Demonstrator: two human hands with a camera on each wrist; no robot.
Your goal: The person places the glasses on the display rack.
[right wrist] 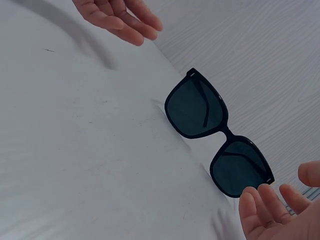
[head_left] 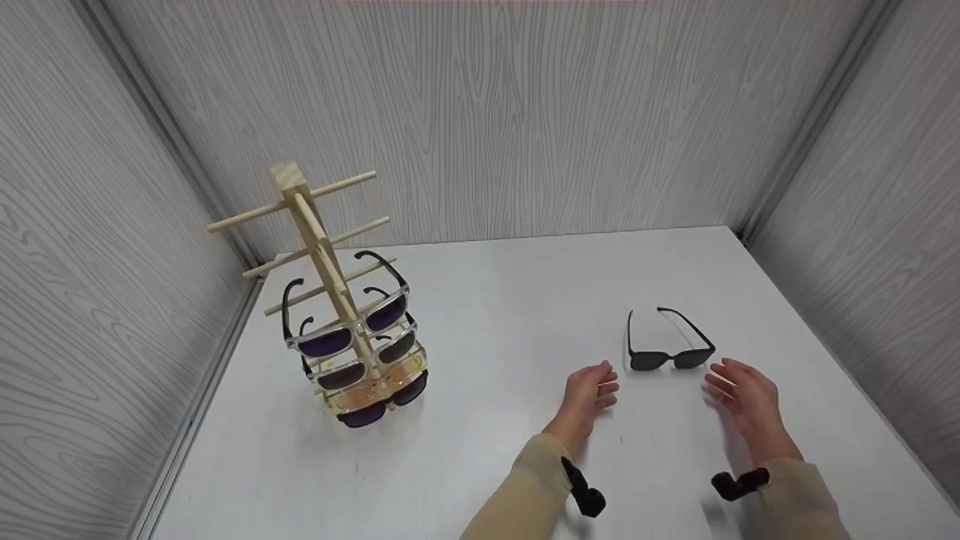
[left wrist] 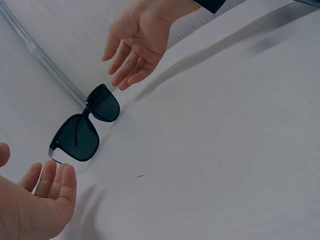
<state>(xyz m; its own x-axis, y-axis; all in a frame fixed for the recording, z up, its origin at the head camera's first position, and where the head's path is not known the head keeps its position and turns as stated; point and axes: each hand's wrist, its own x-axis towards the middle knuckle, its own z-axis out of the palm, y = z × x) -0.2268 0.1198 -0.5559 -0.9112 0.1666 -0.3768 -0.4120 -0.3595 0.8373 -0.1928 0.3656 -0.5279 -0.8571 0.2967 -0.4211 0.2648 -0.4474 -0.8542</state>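
Black sunglasses point(head_left: 650, 361) with dark lenses lie on the white table, temples unfolded and pointing to the back. My left hand point(head_left: 586, 396) is just left of them and nearer to me, fingers relaxed and holding nothing. Close to the right lens, my right hand point(head_left: 750, 396) hovers with loosely bent fingers, also holding nothing. In the left wrist view, a gap shows between the left fingertips and the frame of the sunglasses point(left wrist: 77, 138). In the right wrist view, the right hand's fingertips point(right wrist: 248, 196) overlap the lens edge; contact cannot be told.
On the left stands a wooden display rack point(head_left: 322, 259) with crossbars. Several sunglasses point(head_left: 325, 343) hang on its lower bars, while its upper bars are bare. Grey wood-grain panels point(head_left: 480, 120) enclose the table point(head_left: 495, 315) at the back and both sides.
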